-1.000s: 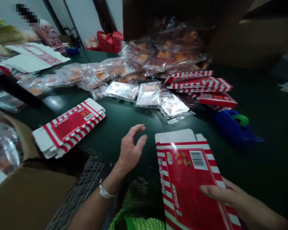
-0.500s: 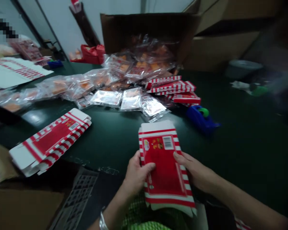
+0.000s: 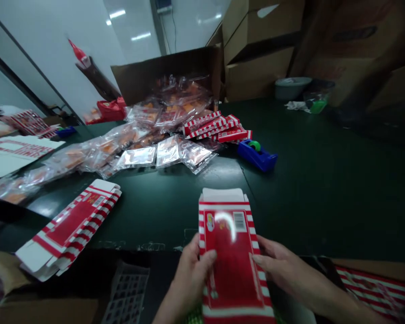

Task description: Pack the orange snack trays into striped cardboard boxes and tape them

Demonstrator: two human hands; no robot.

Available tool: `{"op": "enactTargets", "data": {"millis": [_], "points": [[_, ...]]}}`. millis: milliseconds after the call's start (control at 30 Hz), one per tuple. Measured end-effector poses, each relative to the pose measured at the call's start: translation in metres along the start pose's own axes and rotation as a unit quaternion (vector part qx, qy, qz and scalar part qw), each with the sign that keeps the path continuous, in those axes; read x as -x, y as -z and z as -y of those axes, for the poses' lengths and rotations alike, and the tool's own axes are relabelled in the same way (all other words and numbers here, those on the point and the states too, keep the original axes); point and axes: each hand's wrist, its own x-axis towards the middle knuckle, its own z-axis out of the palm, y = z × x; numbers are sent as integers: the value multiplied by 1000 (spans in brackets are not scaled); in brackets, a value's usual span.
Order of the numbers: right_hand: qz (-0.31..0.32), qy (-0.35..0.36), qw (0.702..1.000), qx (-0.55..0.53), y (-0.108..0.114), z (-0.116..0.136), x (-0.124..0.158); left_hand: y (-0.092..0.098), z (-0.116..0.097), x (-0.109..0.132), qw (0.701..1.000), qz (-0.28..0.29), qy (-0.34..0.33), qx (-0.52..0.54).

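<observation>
Far left of the blue tape dispenser (image 3: 258,156), a striped carton (image 3: 69,227) is lying on the dark green table (image 3: 324,193). Clear-bagged packets (image 3: 168,151) are spreading out nearer the dispenser. On its near side, the left hand (image 3: 192,268) is gripping a red box (image 3: 234,270), thumb on the front, other fingers partly hidden. Small striped boxes (image 3: 219,128) are lying just left of the dispenser. The red box is slanting nearer the person than the dispenser; the right hand (image 3: 278,258) is clasping its right edge.

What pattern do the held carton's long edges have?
Red and white stripes edge the carton, best in the head view.
</observation>
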Motion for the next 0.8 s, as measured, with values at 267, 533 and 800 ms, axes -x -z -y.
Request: {"op": "enactTargets", "data": {"millis": [267, 533, 800], "points": [[-100, 17, 994, 48, 6, -27, 11, 9, 23, 11, 996, -20, -1, -87], [-106, 14, 992, 68, 7, -16, 16, -3, 0, -21, 998, -42, -37, -36], [-40, 76, 993, 77, 15, -14, 26, 11, -4, -7, 998, 53, 6, 29]]}}
